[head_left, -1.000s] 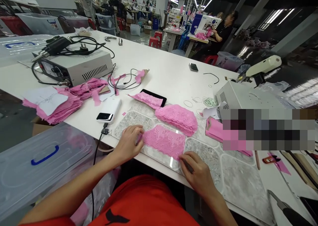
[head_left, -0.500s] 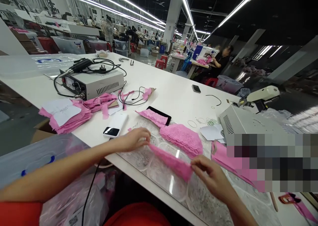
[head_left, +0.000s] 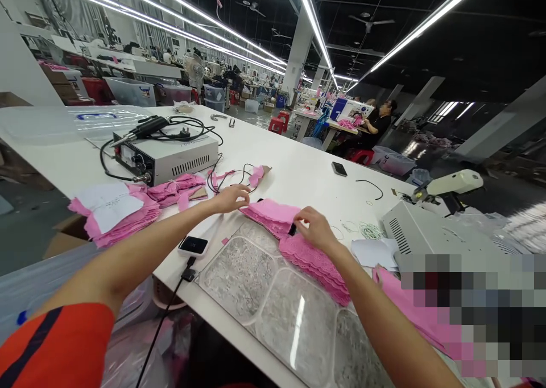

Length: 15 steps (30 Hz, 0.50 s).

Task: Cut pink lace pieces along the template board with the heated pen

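Both my hands hold one pink lace piece over a dark phone on the white table. My left hand pinches its left end, fingers closed. My right hand pinches its right end, just above a stack of pink lace pieces. In front of me lies a clear plastic template with several rounded cells showing grey lace underneath.
A grey control box with cables stands at the left, pink fabric piles beside it. A white power bank sits near the edge. Another grey box is at the right. A person sits at a far sewing machine.
I lifted the pink lace piece off the clear template and carried it forward onto the phone beside the lace stack. The camera view tilted upward.
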{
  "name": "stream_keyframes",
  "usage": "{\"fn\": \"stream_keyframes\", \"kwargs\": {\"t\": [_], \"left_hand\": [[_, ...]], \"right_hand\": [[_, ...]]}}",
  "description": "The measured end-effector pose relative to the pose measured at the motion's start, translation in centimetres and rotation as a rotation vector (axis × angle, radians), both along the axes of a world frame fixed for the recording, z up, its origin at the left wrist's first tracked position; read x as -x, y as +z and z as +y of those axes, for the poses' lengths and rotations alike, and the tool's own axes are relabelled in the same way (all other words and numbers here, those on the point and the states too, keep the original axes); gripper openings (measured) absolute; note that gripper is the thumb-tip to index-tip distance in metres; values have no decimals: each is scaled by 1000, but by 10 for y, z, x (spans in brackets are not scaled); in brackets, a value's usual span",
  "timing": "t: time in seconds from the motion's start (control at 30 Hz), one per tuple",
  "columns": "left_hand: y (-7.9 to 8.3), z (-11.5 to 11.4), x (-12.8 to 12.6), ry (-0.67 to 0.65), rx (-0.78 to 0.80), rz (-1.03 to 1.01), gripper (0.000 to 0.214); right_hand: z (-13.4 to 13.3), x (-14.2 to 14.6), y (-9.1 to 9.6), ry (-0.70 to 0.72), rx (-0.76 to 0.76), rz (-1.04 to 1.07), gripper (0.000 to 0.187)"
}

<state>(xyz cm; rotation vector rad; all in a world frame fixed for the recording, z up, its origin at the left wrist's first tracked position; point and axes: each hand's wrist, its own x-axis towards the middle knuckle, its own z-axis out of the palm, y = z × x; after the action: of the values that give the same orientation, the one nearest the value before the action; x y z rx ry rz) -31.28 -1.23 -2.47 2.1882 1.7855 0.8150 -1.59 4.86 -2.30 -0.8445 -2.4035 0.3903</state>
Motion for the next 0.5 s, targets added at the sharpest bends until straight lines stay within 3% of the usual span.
{"fn": "stream_keyframes", "kwargs": {"t": [0.1, 0.23, 0.4, 0.5], "left_hand": [[-21, -14, 10, -32, 70, 49, 15], [-27, -16, 17, -54, 98, 109, 21], [-20, -11, 21, -95, 84, 184, 23], [-14, -13, 9, -110, 28, 207, 26]], "right_hand": [[-14, 4, -23, 65, -3, -79, 15], [-24, 9, -35, 110, -8, -114, 17], [-27, 11, -27, 113, 9, -72, 14], [-28, -15, -14, 38, 17, 23, 17]]}}
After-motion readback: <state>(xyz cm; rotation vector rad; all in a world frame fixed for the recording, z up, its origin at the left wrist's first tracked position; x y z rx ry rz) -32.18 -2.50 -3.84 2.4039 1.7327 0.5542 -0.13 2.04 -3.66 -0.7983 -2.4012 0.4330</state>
